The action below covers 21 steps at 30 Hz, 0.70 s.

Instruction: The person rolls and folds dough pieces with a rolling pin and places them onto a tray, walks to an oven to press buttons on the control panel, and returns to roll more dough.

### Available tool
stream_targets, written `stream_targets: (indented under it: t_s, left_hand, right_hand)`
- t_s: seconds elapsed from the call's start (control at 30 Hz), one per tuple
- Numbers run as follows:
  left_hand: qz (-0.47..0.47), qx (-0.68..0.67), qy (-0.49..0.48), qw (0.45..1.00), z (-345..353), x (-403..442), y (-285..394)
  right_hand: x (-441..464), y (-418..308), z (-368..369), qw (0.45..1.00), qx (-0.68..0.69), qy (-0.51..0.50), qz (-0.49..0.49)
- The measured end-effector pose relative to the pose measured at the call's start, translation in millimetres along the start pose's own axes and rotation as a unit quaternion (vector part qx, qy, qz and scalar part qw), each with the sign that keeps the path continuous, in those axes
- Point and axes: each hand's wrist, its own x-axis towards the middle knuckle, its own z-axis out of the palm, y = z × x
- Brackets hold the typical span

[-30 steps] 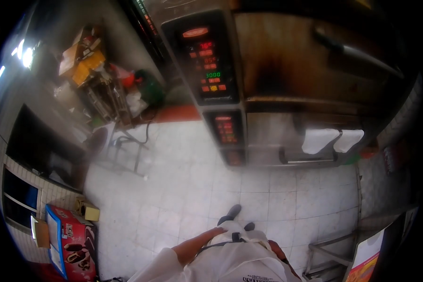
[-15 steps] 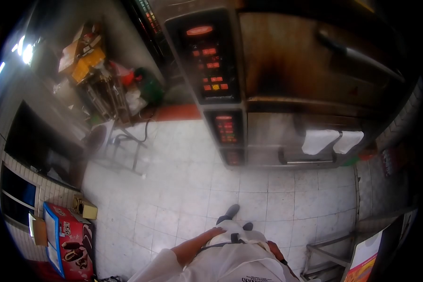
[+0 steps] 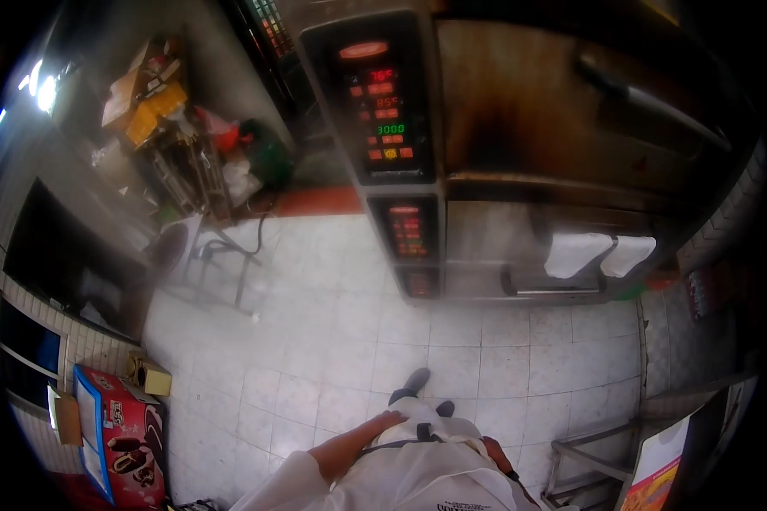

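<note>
My left hand (image 3: 389,421) lies against the left side of my light trousers (image 3: 416,412), at thigh height. Its fingers are too small and too hidden to make out. On the other side, my right hand (image 3: 491,446) hangs by my hip, partly covered by my white shirt (image 3: 418,477), with a dark band (image 3: 513,475) on the wrist. Nothing shows in either hand. In front of me stands a stacked deck oven with a browned upper door (image 3: 520,102) and a lit control panel (image 3: 383,111).
White cloths (image 3: 575,254) hang over the lower oven handle. A folding stool (image 3: 230,264) and piled boxes (image 3: 149,111) stand to the left. A red ice-cream freezer (image 3: 132,439) is at lower left, a metal rack (image 3: 592,464) at lower right. White tiles (image 3: 332,324) cover the floor.
Red and green digits now show on the upper control panel. The view has shifted slightly, and my feet appear a little further apart. My hands stay in the same places.
</note>
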Motion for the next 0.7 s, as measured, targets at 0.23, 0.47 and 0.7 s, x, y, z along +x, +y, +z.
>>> stream_targets:
  t_s: [0.23,0.47,0.7]
  left_hand:
    - [0.004,0.000,-0.001,1.000,3,0,-3]
    - [0.010,-0.003,-0.002,1.000,7,-3,-6]
    - [0.012,-0.003,-0.004,1.000,9,-3,-12]
  right_hand:
    - [4,19,14,0.999,-0.036,-0.011,-0.018]
    - [9,54,40,0.999,-0.029,-0.006,0.033]
    - [-3,23,21,0.992,-0.116,0.003,-0.051]
